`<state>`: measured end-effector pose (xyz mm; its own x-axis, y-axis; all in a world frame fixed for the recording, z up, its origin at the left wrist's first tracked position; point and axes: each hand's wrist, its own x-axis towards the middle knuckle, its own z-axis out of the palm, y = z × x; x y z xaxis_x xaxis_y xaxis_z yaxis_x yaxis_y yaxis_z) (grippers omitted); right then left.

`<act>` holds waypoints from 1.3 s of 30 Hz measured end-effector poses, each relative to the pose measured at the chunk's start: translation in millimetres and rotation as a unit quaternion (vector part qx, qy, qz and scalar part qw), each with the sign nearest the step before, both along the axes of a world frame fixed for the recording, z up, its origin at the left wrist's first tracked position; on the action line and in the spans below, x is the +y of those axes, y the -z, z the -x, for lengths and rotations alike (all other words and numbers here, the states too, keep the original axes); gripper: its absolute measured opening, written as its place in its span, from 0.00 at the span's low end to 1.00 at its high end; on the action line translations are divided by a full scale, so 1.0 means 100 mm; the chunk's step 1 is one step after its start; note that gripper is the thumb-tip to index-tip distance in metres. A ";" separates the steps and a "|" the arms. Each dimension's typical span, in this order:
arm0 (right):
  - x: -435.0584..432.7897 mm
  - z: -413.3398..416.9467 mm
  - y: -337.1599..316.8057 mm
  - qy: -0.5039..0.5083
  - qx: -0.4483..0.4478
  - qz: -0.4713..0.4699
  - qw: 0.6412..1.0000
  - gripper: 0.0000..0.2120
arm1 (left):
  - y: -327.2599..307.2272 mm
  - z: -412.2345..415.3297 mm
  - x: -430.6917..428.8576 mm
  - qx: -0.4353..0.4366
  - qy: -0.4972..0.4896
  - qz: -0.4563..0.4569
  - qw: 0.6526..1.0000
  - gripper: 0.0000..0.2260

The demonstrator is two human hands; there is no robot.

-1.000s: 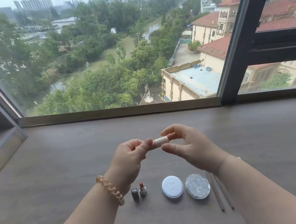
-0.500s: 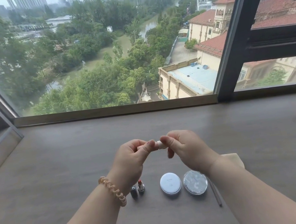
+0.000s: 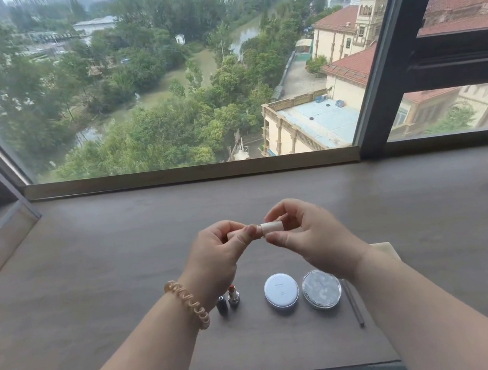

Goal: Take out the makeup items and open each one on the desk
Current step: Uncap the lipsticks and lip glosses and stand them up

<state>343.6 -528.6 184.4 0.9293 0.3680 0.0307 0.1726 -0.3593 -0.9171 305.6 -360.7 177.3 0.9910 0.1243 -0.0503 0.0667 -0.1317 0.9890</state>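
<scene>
Head view has both hands raised just above the desk [image 3: 92,267], sharing one small cream tube [image 3: 271,227] held level between them. The left hand [image 3: 215,257] pinches one end between thumb and curled fingers, and the right hand [image 3: 311,238] pinches the other end the same way. Whether a cap has begun to part from the body is hard to tell, since the fingers cover the seam. To do this step well, the left hand should hold firm while the right pulls or twists straight along the tube's length without bending it, staying over the desk so a slipped cap lands close. Below the wrists stand the opened lipstick [image 3: 233,295] beside its dark cap [image 3: 222,305], the white compact [image 3: 280,290] and a clear round case [image 3: 321,289], so the tube, once open, belongs in that row, apart from the thin pencil [image 3: 354,304].
</scene>
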 end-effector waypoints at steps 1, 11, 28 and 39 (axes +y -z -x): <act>0.00 0.00 0.00 0.004 0.009 -0.001 1.000 0.09 | 0.00 0.01 0.00 0.001 0.000 -0.001 1.000 0.18; -0.01 0.05 0.04 -0.001 -0.058 0.049 0.997 0.05 | 0.08 0.07 0.03 0.018 0.002 -0.037 0.999 0.09; -0.06 -0.04 0.27 0.021 -0.321 0.297 0.899 0.03 | 0.06 0.04 0.17 0.134 0.072 -0.160 0.975 0.16; -0.10 0.01 0.90 0.118 -0.107 0.201 0.967 0.02 | 0.66 0.18 0.25 0.129 -0.030 -0.045 0.990 0.06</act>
